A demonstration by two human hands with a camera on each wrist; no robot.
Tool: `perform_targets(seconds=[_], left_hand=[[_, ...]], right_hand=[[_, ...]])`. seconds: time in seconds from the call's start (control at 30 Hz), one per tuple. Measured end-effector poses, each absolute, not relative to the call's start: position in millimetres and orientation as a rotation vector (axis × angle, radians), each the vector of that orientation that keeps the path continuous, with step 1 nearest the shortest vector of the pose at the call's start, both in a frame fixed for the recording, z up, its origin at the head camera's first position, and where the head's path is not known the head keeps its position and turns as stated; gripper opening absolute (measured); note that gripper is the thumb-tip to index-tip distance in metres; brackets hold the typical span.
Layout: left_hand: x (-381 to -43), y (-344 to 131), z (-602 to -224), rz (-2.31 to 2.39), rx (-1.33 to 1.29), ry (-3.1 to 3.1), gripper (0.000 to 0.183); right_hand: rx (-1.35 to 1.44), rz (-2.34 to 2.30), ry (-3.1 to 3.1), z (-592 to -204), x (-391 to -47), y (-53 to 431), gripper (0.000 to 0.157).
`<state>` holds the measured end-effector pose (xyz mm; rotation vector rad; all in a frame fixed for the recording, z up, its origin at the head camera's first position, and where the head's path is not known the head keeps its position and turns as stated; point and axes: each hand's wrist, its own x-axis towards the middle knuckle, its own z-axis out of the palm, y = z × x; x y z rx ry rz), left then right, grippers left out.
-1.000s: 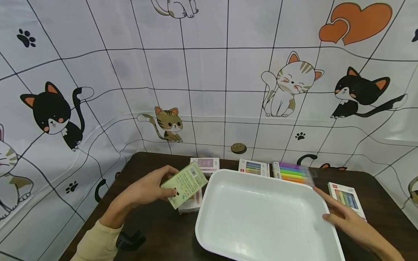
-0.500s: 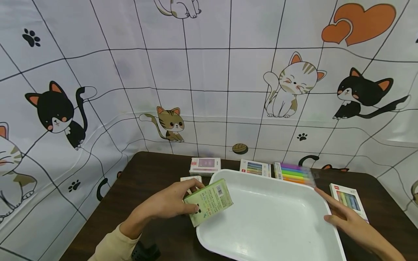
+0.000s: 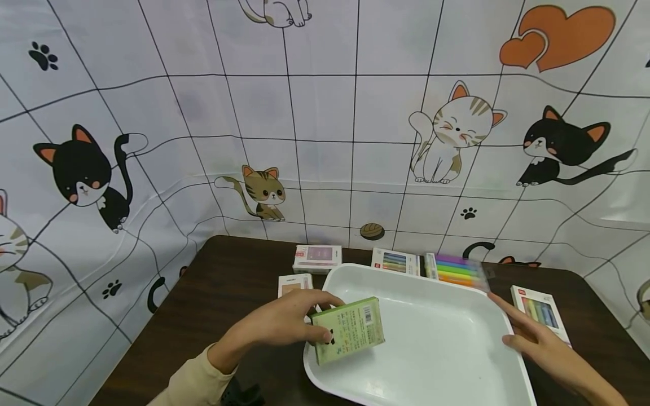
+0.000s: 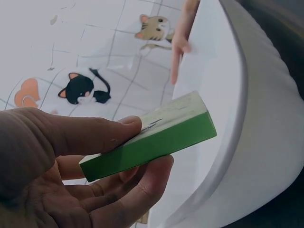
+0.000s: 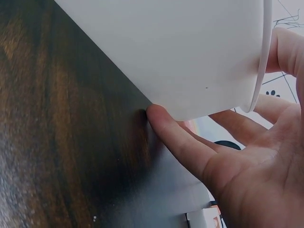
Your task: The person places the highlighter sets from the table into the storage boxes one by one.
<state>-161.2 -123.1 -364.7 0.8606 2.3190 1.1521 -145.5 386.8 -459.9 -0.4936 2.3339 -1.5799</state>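
Pinching the green box (image 3: 349, 331) between thumb and fingers, my left grip (image 3: 286, 322) is holding it over the white tray (image 3: 447, 352), near its left rim, with tray floor stretching rightward. My right grip (image 3: 533, 335) is resting fairly straight fingers against the right edge; how firmly, I can't quite tell. Packs (image 3: 317, 257) are sitting on the counter (image 3: 228, 279) beyond.

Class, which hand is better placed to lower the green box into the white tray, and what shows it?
Probably the left hand: it holds the green box over the left side of the white tray. The right hand touches the tray's right edge, away from the box.
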Motion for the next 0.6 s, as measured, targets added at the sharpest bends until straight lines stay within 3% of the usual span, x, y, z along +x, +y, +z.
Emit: perform_targets(seconds=[0.6], left_hand=[[-154,-96,-385,1.121,0.906,2.261,0.034]], right_hand=[[-0.452,-1.548,2.367,-459,-145,385,0.070]])
